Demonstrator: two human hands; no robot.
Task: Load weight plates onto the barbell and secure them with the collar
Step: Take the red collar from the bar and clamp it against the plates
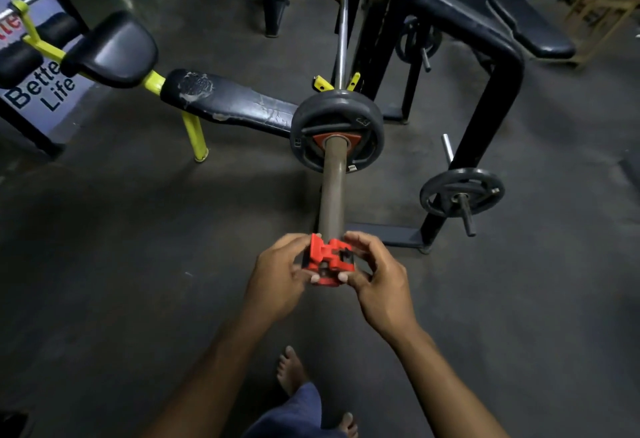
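Observation:
The barbell [333, 181] points toward me, its thick brown sleeve bare between the plates and its near end. Dark round weight plates [337, 115] with a red hub sit far up the sleeve. A red collar [329, 259] is at the sleeve's near tip, hiding the end of the bar. My left hand [278, 273] grips the collar from the left and my right hand [377, 278] grips it from the right, thumbs on its near face. I cannot tell whether the collar is around the sleeve or just in front of it.
A black rack [485, 98] stands on the right with a spare plate [462, 193] on a low peg. A torn black bench [228, 100] with yellow legs lies at the left. My bare feet [291, 368] stand on the dark floor below my hands.

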